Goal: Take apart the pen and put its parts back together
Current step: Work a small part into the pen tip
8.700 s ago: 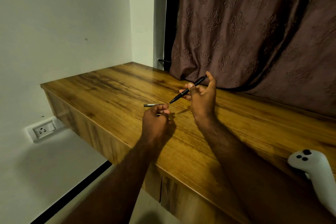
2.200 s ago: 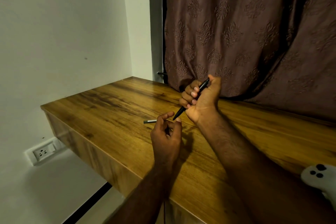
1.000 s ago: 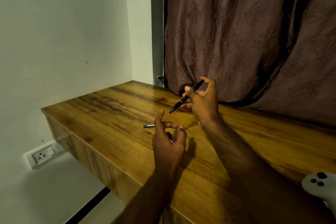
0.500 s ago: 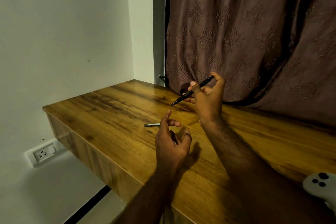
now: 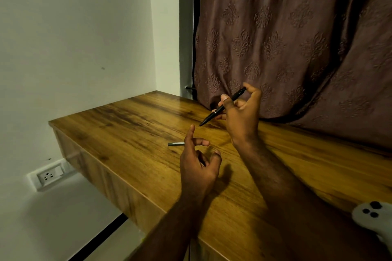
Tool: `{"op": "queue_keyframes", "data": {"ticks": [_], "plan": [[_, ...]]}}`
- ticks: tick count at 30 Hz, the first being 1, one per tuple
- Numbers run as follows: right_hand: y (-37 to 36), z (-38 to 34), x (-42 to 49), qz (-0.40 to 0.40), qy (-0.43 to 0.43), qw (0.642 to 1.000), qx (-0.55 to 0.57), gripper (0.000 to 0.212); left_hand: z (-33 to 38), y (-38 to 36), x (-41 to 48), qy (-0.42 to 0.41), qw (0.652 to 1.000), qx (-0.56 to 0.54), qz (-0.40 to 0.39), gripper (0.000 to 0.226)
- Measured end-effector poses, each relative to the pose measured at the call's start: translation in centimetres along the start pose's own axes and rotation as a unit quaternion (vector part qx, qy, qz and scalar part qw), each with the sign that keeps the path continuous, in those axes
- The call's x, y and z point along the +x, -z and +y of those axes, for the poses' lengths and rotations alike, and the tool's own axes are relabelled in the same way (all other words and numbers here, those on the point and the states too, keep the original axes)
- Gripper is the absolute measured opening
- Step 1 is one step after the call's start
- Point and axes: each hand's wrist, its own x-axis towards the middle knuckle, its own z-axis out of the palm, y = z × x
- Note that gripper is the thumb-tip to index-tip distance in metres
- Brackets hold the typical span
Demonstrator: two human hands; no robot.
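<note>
My right hand (image 5: 241, 116) holds a slim black pen (image 5: 222, 108) above the wooden table (image 5: 131, 125), thumb and fingers pinching its barrel, tip pointing down-left. A short grey pen part (image 5: 176, 144) lies flat on the tabletop, its right end hidden behind my left hand. My left hand (image 5: 198, 165) hovers just below the pen tip with its fingers spread and loosely curled, holding nothing. The hand's thumb points up toward the pen tip without touching it.
A brown patterned curtain (image 5: 286, 38) hangs behind the table. A white controller (image 5: 375, 220) lies at the table's near right. The table's left edge drops off beside a white wall with a socket (image 5: 47, 177).
My left hand has let go of the pen tip, opened and drawn back toward me. My right hand has kept the pen and lifted it slightly away.
</note>
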Motion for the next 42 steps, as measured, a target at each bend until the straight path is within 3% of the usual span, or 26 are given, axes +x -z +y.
{"op": "queue_keyframes", "data": {"ticks": [42], "plan": [[-0.2, 1.2, -0.1, 0.032, -0.009, 0.999, 0.028, 0.049, 0.1, 0.1, -0.1, -0.017, 1.0, -0.01, 0.006, 0.083]]}}
